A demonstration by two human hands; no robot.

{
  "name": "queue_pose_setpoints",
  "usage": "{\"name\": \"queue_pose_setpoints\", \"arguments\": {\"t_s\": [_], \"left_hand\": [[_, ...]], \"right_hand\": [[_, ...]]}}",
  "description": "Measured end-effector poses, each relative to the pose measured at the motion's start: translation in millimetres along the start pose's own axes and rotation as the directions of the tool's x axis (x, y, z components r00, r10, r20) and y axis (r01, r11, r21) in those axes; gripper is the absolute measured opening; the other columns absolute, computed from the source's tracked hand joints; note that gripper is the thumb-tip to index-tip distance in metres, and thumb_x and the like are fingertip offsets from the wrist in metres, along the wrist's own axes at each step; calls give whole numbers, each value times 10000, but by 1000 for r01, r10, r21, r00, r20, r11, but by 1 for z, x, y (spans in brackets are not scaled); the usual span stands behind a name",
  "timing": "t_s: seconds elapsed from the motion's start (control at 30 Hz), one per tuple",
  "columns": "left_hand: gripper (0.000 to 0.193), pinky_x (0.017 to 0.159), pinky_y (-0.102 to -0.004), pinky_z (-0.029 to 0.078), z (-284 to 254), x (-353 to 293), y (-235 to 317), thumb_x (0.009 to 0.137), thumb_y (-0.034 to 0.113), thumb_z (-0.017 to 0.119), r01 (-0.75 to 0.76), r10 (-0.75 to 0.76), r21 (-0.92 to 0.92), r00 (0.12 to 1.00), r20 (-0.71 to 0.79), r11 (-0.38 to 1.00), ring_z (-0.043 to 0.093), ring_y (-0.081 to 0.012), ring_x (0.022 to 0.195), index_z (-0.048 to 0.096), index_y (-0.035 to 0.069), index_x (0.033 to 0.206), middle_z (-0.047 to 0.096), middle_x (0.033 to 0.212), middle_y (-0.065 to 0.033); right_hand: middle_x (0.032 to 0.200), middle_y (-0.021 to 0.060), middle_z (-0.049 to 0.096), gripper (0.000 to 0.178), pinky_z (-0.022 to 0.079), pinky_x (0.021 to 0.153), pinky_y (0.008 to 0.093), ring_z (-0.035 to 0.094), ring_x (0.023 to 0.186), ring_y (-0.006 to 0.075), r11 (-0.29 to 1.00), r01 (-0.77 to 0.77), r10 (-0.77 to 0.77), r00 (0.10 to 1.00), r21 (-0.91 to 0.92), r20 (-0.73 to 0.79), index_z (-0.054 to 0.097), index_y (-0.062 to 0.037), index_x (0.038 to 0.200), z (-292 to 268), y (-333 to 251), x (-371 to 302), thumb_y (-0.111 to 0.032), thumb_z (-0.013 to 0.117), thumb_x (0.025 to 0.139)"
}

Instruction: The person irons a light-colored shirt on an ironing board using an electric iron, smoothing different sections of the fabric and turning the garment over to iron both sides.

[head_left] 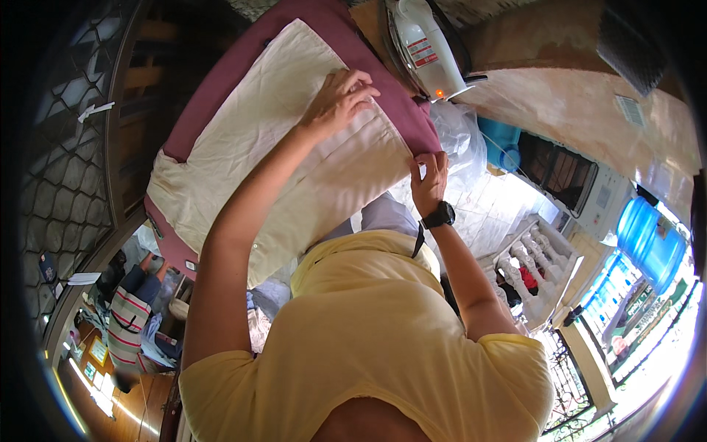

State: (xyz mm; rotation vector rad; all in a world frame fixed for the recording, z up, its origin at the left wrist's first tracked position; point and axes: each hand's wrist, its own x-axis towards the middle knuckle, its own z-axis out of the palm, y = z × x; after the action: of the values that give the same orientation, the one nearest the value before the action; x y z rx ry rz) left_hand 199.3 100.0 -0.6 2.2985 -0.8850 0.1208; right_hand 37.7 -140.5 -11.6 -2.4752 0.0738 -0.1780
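A cream cloth (243, 147) with stitched edges and a few light creases lies spread over a maroon padded board (197, 121). Its near part hangs over the edge toward me. My left hand (340, 102) is over the cloth's far right edge, fingers bent and apart, with nothing held. At the cloth's right corner, my right hand (429, 180), with a black watch on the wrist, pinches the edge between thumb and fingers. A white iron (426, 51) with a lit orange lamp sits beyond the board's right end.
Clear plastic wrapping (456, 136) and a blue water jug (501, 140) are right of the board. A white balustrade (541, 261) stands farther right, near another blue jug (649, 239). At left are a metal lattice gate (74, 155) and a striped bag (127, 324), with another person nearby.
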Motion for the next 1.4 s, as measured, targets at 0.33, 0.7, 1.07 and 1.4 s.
{"name": "queue_pose_setpoints", "arguments": {"t_s": [0.33, 0.7, 1.07, 1.4], "left_hand": [[280, 876, -402, 433, 23, -14, 53, 811, 176, 717, -10, 10, -1, 999, 32, 1000, 544, -229, 1013, 627, 145, 1074, 548, 1087, -17], [153, 847, -407, 405, 39, -9, 73, 781, 66, 674, 44, -45, 11, 996, 82, 999, 524, -244, 1003, 625, 123, 914, 532, 1026, -31], [249, 889, -436, 411, 59, -27, 86, 805, 215, 709, 235, -219, 116, 967, -130, 965, 532, -259, 1013, 591, 100, 991, 548, 1056, -62], [374, 1002, -455, 392, -29, 9, -10, 865, 104, 649, 323, -266, 54, 852, -451, 945, 489, -353, 1181, 553, 58, 1224, 551, 1234, -151]], "right_hand": [[1013, 173, 536, 167, 411, 771, 488, 533, 959, 388, 997, -30, 32, 999, -71, 25, 571, -89, 953, -1, -16, 2, -157, 681, 848], [981, 135, 534, 150, 409, 768, 464, 528, 920, 363, 997, -73, 73, 997, 0, 39, 568, -102, 929, 10, -12, 2, -87, 660, 813], [968, 184, 524, 194, 401, 805, 490, 496, 968, 403, 986, 142, -151, 982, -81, -115, 565, -40, 995, -18, -46, 65, -159, 634, 859], [844, 190, 660, 507, 546, 691, 448, 672, 780, 340, 991, 122, -134, 957, 63, 256, 633, 7, 1115, -22, -52, 280, -463, 563, 938]]}}
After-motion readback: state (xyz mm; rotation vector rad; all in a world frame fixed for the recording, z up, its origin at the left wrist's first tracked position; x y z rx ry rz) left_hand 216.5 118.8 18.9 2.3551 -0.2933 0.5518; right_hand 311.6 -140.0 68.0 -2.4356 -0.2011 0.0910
